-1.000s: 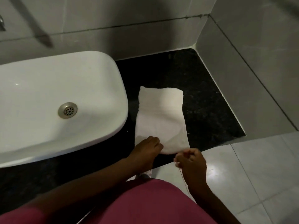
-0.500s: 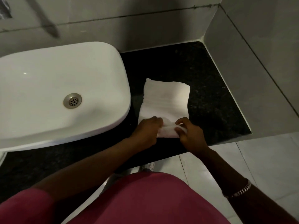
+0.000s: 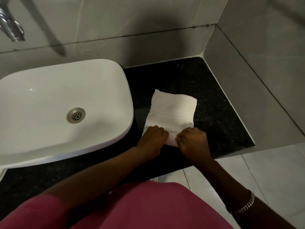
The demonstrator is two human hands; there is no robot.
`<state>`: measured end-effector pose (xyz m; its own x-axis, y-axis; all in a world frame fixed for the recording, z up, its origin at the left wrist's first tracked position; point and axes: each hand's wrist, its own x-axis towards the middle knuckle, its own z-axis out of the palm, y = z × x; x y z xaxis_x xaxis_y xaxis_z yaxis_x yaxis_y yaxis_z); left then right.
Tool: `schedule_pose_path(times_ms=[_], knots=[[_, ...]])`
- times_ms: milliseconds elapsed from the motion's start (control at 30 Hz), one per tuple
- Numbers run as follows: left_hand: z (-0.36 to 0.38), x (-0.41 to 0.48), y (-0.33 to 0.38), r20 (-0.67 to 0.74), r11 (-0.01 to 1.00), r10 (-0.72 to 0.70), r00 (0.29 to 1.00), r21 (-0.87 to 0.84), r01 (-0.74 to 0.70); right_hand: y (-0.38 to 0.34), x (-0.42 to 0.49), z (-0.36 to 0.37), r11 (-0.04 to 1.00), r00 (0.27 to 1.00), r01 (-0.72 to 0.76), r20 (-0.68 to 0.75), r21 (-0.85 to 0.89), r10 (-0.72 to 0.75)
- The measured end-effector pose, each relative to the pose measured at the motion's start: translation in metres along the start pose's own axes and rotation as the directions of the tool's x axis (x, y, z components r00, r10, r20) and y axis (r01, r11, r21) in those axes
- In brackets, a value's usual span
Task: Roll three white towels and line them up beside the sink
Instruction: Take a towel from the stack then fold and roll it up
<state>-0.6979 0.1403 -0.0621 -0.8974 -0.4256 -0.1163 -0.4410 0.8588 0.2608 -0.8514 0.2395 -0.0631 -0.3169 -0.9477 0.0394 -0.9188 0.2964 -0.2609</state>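
Both hands point(image 3: 171, 138) grip the towel point(image 3: 172, 111), its length running away from them.

A white folded cloth towel point(image 3: 171, 111) lies flat on the black speckled stone counter point(image 3: 214, 103) — just right of the white oval ceramic sink point(image 3: 105, 76) — its near end curled into a small roll.

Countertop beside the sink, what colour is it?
Black with fine pale speckles; the countertop shows best in the head view.
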Motion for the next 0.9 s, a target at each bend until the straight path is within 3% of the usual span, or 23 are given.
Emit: schedule_pose_path(times_ms=[100,167,233,300,367,433,500,633,767,833,900], knots=[[-0.013,0.014,-0.013,0.152,0.972,-0.076,0.985,-0.208,0.107,0.000,-0.011,0.009,1.000,0.995,0.017,0.101,0.015,-0.019],[-0.019,0.027,-0.026,0.258,0.884,-0.129,0.957,-0.408,0.229,0.003,-0.012,0.011,0.998,0.998,0.014,0.060,0.057,-0.017],[-0.025,0.038,-0.033,0.316,0.838,-0.130,0.940,-0.472,0.275,0.002,-0.008,0.010,0.993,1.000,0.003,0.005,0.114,-0.004],[-0.029,0.042,-0.031,0.303,0.887,-0.116,0.946,-0.396,0.236,-0.001,0.000,0.007,0.987,0.998,-0.059,-0.017,0.148,0.063],[-0.027,0.041,-0.025,0.103,0.987,-0.063,0.993,-0.138,0.077,-0.003,0.010,0.005,0.970,0.986,-0.164,-0.004,0.181,0.168],[-0.018,0.033,-0.019,-0.113,0.989,0.044,0.993,0.144,-0.028,-0.003,0.017,0.004,0.966,0.978,-0.206,0.024,0.155,0.205],[-0.008,0.027,-0.016,-0.174,0.968,0.133,0.976,0.234,-0.090,0.002,0.027,0.002,0.954,0.972,-0.231,0.085,0.190,0.218],[-0.003,0.036,-0.019,-0.127,0.961,0.150,0.981,0.252,-0.114,0.011,0.045,-0.005,0.924,0.938,-0.302,0.245,0.237,0.244],[-0.016,0.057,-0.015,0.005,0.995,0.036,0.999,0.087,-0.037,0.006,0.038,0.001,0.993,0.995,-0.090,-0.055,-0.072,0.086],[-0.024,0.066,-0.012,0.091,0.998,-0.024,0.996,0.056,0.019,0.003,0.029,0.005,0.998,0.989,-0.014,-0.147,-0.065,0.004],[-0.032,0.077,-0.016,0.188,0.998,-0.065,0.980,0.025,0.061,0.006,0.023,0.014,1.000,0.992,-0.002,-0.127,-0.021,0.000]])
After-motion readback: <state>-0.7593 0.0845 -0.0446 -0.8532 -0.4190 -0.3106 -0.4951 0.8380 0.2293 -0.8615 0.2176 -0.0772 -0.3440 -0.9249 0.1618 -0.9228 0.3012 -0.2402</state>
